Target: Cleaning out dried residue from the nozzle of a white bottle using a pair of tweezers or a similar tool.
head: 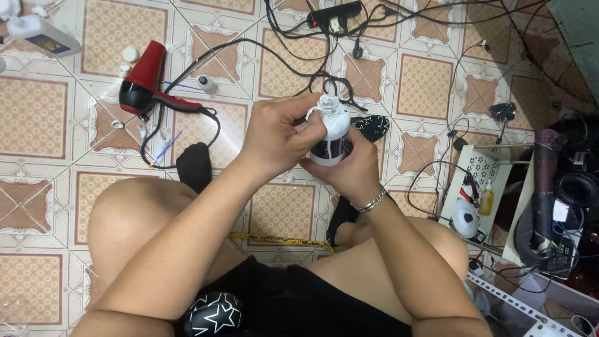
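I sit on a tiled floor with my knees apart. A small white device with a clear round top and a black lower band (332,128) is held upright between my hands, in the middle of the head view. My left hand (274,134) wraps its upper left side, fingers curled near the clear top. My right hand (349,171), with a metal bracelet on the wrist, cups the device from below and behind.
A red and black hair dryer (146,84) lies on the floor at upper left with its black cord trailing. A black power strip (334,14) and tangled cables lie at the top. A white rack (477,193) with small items stands at right. A yellow tape measure (281,239) lies between my legs.
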